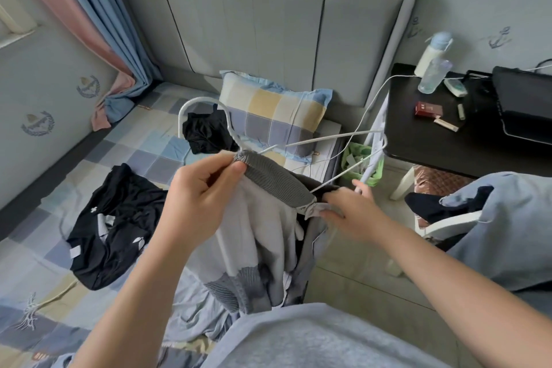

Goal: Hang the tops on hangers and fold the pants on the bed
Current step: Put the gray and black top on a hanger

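As you look down across the bed (125, 140), the one grey top (263, 233) hangs in front of you, stretched between your two hands by its dark ribbed collar (277, 182).

Furthest left, a black garment (113, 233) with small white marks lies spread on the checked sheet, well apart from your hands. A second black garment (206, 131) sits crumpled further up the bed, just beside the single checked pillow (274, 113). That makes two black pieces on the bed.

Your left hand (203, 200) pinches the left end of the collar between thumb and curled fingers. The one white hanger (180, 121) has its hook arching up above this hand. Its neck comes down to the collar right at your fingertips. I cannot tell whether your fingers grip the hanger as well. Its two arms reach out to the right, above the collar and outside the top.

The body of the top drops from the collar down to the bed's edge.

Your right hand (355, 212), slightly blurred, grips the right end of the collar, with the hanger's lower arm ending just beside it.

At far right, a black desk (433, 146) carries two bottles: one white with a blue cap (433, 52), one clear (434, 76).
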A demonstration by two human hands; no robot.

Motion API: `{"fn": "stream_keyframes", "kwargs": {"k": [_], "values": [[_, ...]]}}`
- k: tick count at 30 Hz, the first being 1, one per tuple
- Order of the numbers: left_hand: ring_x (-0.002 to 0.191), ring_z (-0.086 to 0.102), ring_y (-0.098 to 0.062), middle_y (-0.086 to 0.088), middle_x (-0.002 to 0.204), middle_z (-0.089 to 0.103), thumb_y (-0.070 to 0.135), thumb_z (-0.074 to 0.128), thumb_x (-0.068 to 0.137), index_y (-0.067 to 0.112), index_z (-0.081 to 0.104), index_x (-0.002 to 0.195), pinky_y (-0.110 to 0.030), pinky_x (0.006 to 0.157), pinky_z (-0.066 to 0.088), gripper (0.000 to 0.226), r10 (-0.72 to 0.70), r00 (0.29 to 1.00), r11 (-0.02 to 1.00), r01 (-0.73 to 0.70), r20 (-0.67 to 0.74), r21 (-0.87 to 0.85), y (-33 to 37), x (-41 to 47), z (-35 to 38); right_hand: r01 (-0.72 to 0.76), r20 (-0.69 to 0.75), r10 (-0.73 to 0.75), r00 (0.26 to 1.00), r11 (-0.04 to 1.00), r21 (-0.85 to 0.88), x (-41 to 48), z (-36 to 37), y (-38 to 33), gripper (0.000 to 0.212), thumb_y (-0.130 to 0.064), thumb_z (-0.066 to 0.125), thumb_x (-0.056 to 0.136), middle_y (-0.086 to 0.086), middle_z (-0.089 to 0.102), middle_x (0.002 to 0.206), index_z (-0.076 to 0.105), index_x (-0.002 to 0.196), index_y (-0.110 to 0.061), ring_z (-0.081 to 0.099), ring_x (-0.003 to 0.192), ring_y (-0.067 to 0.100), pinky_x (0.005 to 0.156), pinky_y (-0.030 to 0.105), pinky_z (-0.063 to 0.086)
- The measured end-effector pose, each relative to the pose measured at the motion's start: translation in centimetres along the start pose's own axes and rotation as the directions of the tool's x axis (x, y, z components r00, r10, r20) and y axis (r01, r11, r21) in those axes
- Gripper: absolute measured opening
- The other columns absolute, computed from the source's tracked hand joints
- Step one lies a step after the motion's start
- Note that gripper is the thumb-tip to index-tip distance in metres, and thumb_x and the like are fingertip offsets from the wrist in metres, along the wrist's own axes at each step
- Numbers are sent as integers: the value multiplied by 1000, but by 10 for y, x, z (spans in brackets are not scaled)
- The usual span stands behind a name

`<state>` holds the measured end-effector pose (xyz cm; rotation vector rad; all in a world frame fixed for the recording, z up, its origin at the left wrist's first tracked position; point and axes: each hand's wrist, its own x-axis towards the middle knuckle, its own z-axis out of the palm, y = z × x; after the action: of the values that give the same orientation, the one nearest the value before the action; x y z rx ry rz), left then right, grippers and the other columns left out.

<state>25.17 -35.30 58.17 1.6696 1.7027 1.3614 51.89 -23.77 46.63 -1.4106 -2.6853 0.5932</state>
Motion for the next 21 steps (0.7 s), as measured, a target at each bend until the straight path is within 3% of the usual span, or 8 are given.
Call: {"fn": "stream_keyframes", "kwargs": {"k": [4,8,11,13,15,17,21], "values": [[51,31,-5,-12,58,45,50,55,91,10,65,83,-26,46,27,43,-45,998,998,42,51,54,-8,-6,-9,46,-114,-49,992,999,-29,-4,-19,17,31,-37,57,98,-16,46,65,42,71,-34,39,78,-3,116,35,-2],[43,28,-3,5,51,39,28,62,99,9,67,80,-13,41,21,27,-100,990,986,85,100,144,-11,-11,-15,77,-197,-84,977,996,-45,-7,-39,29,17,-25,57,97,-17,50,71,57,80,-24,41,83,-4,116,33,-1],[44,25,-4,10,50,33,27,61,99,8,62,73,-16,41,19,32,-155,975,975,125,161,183,-15,-11,-19,73,-216,-77,973,997,-29,-5,-51,28,20,-15,52,96,-18,53,74,56,81,-27,43,85,-2,114,28,0],[43,27,-6,8,49,34,29,60,99,11,62,71,-18,41,20,33,-197,962,962,152,190,228,-17,-9,-16,66,-209,-63,976,998,11,-4,-61,21,22,-11,50,97,-18,53,73,57,82,-26,44,83,1,113,31,10],[44,36,-9,2,50,48,27,61,98,11,67,75,-20,43,28,29,-237,951,939,172,201,297,-18,-8,-5,106,-222,-84,971,991,86,-4,-75,8,19,-11,49,96,-17,50,69,62,84,-19,46,75,2,93,34,31],[55,48,-15,-5,60,60,25,61,98,6,70,82,-26,53,37,27,-270,945,912,190,184,363,-19,-8,10,153,-229,-116,967,977,149,-5,-93,-9,17,-12,50,96,-16,52,70,64,86,-13,49,75,-3,70,30,31],[64,50,-24,-6,60,57,24,58,99,5,63,72,-38,66,42,33,-276,957,885,216,92,412,-17,-7,36,266,-277,-203,939,940,212,-13,-123,-51,16,-10,53,97,-13,59,78,67,89,-9,53,80,4,66,19,36]]}}
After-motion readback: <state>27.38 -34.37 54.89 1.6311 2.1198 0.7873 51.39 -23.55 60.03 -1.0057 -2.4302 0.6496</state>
